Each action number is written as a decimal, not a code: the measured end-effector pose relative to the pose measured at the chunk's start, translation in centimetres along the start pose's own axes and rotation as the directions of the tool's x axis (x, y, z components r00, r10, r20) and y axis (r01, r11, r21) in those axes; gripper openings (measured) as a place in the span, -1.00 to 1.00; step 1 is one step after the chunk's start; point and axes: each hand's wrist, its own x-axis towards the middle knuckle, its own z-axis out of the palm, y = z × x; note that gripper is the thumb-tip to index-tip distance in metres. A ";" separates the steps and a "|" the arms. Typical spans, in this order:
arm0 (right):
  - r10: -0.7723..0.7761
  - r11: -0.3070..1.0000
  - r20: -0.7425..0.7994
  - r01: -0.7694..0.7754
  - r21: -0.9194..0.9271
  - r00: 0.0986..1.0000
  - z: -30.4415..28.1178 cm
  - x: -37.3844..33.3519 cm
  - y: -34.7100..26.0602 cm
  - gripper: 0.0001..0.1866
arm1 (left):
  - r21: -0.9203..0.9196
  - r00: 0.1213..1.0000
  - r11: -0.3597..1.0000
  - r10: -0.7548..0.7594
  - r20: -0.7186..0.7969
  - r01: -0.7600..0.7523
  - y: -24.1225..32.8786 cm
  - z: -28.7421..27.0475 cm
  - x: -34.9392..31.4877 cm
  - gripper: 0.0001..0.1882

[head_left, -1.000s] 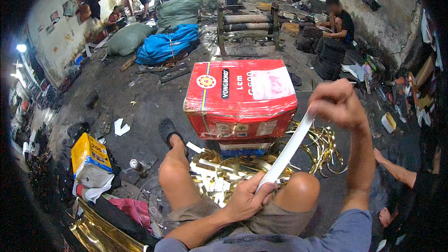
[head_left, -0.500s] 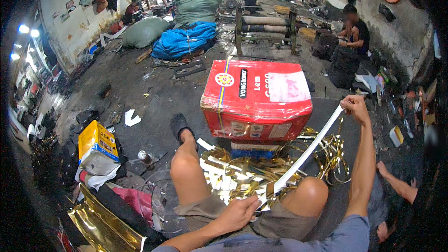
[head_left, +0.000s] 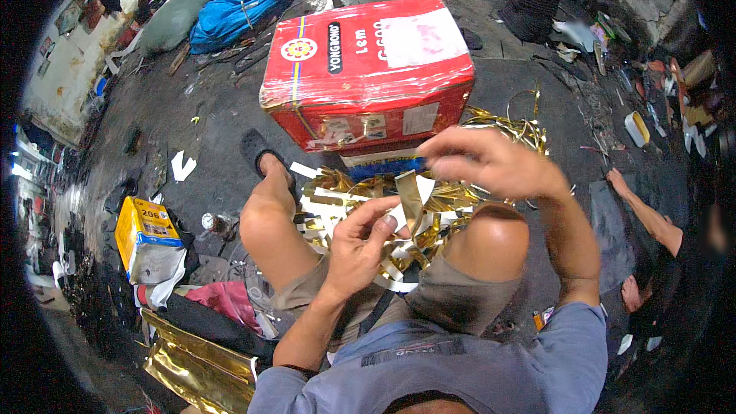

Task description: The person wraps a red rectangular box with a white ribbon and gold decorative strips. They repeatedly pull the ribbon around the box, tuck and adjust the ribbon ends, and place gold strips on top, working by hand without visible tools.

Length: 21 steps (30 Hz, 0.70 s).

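Observation:
My left hand (head_left: 356, 244) is closed, its thumb and fingers pinching a gold-and-white strip (head_left: 411, 198) that stands up in a loop between my knees. To the right and a little above it, my right hand (head_left: 498, 162) hangs with fingers stretched and nothing seen in them; it is slightly blurred. Below both hands lies a heap of cut strips (head_left: 337, 211), gold on one face and white on the other, spread between my legs. Just beyond the heap stands a red carton (head_left: 360, 80) on top of a blue-and-white box (head_left: 383, 165).
At the left are a yellow-and-white box (head_left: 149, 230), a bottle (head_left: 218, 224) and a gold sheet (head_left: 195, 360). A blue tarp bundle (head_left: 241, 11) lies farther off. Another person's arm (head_left: 648, 218) rests at the right; a person sits at the far right.
My right hand has come down and inward from the far right, letting go of the long white strip's end. My left hand has risen with a strip. The view has tipped downward.

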 end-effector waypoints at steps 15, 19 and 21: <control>0.021 0.997 -0.267 -0.040 -0.064 0.963 -6.1 -1.7 4.2 -0.78 | 0.812 0.988 0.577 0.152 0.000 -0.089 3.1 -3.3 -0.7 -0.28; 0.045 0.953 -0.387 -0.156 -0.260 0.921 -5.1 0.6 11.7 -0.74 | 0.868 0.652 0.492 0.682 -0.331 -0.073 6.4 -9.8 8.5 -0.04; 0.047 0.997 -0.273 -0.064 -0.053 0.961 -4.2 2.9 11.6 -0.78 | 0.602 0.799 0.798 0.347 -0.491 0.024 6.7 -15.4 12.7 -0.07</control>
